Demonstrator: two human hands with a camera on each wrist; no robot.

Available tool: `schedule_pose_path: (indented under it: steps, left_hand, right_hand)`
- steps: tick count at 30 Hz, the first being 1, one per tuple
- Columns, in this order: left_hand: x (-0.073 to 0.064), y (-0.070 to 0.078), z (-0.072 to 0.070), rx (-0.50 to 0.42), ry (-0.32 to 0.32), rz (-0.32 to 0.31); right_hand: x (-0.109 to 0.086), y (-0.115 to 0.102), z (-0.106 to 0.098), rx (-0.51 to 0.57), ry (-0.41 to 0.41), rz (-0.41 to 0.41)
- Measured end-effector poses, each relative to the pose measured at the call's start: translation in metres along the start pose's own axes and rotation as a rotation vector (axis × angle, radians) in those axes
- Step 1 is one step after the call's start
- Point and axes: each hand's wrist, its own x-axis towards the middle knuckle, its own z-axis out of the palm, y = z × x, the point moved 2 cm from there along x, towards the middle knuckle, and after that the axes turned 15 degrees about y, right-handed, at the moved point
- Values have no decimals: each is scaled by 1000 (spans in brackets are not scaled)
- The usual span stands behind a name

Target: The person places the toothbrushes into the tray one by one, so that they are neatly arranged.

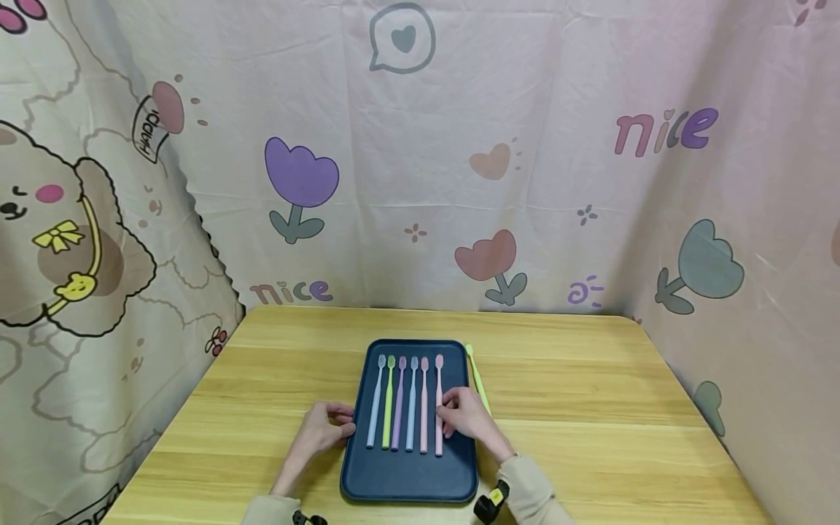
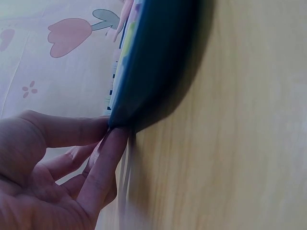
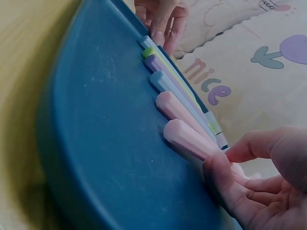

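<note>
A dark blue tray [image 1: 407,477] holds a row of toothbrushes, heads toward the back: a light blue toothbrush [image 1: 375,412] at the left, then green, purple, blue and pink ones. At the row's right end lies another pink toothbrush [image 1: 439,442], its handle pinched between the thumb and index finger of my right hand [image 1: 467,414]. The right wrist view shows this pink handle [image 3: 184,138] angled over the tray floor. With thumb and fingers, my left hand [image 1: 321,430] grips the tray's left rim; the left wrist view shows the fingertips at the tray edge [image 2: 144,103].
A yellow-green toothbrush [image 1: 478,375] lies on the wooden table [image 1: 590,408], just outside the tray's right edge and partly behind my right hand. A patterned cloth [image 1: 420,182] hangs behind the table and along its sides.
</note>
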Motion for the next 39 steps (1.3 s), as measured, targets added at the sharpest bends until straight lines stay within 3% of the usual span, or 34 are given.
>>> schedule_pose_path:
  steps: [10,22,39]
  left_hand:
    - [0,1,0,-3,2,7]
    - [0,1,0,-3,4,6]
    - [0,0,0,1,3,7]
  right_hand:
    - [0,-3,1,-32,35,24]
    - [-2,0,3,-49,79,-29]
    - [-9,4,1,4,44,-27]
